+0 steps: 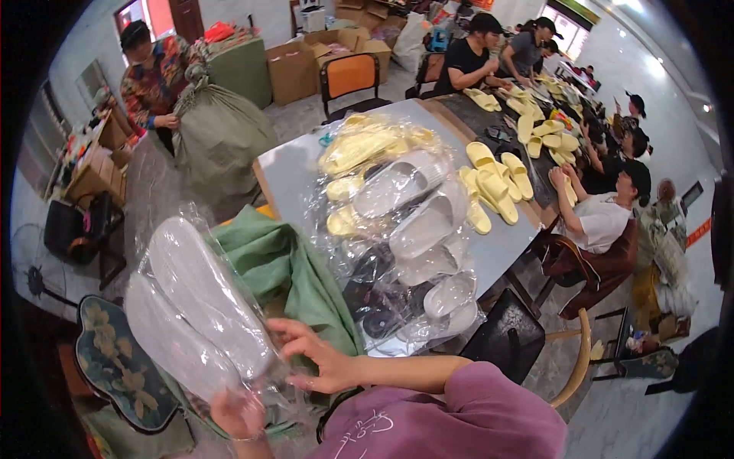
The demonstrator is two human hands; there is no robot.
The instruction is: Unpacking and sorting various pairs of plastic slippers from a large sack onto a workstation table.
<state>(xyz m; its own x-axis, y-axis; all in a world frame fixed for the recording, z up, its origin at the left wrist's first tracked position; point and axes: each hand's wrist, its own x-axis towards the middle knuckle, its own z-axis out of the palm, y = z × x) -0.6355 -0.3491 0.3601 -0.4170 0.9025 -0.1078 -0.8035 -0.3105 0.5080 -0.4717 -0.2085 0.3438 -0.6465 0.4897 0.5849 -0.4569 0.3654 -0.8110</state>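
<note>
Down at the lower left, both hands work on a clear bag (191,314) that holds a pair of pale grey slippers (206,294) lying side by side, toes pointing up and left. The left hand (238,413) is under the bag's lower end, seen through the plastic, its fingers closed on that end. The right hand (317,359) lies against the bag's right edge, fingers (294,330) spread apart and pressed on the plastic, thumb low. A purple sleeve (466,417) covers the right upper arm.

Just behind the bag, a green sack (287,268) sits open, partly under it. Beyond the sack stands a grey bench (294,172), and on it a heap of bagged slippers (397,229): yellow pairs at the far end, white and grey in the middle, dark ones nearest. Loose yellow slippers (493,183) lie at the heap's right.

A chair with a floral cushion (115,367) stands at the lower left. At the upper left a person in a patterned shirt (153,76) grips the neck of a full grey-green sack (218,138). Along a second bench (550,138) to the right, several people sit among more yellow slippers. Cardboard boxes (294,69) are stacked at the back.
</note>
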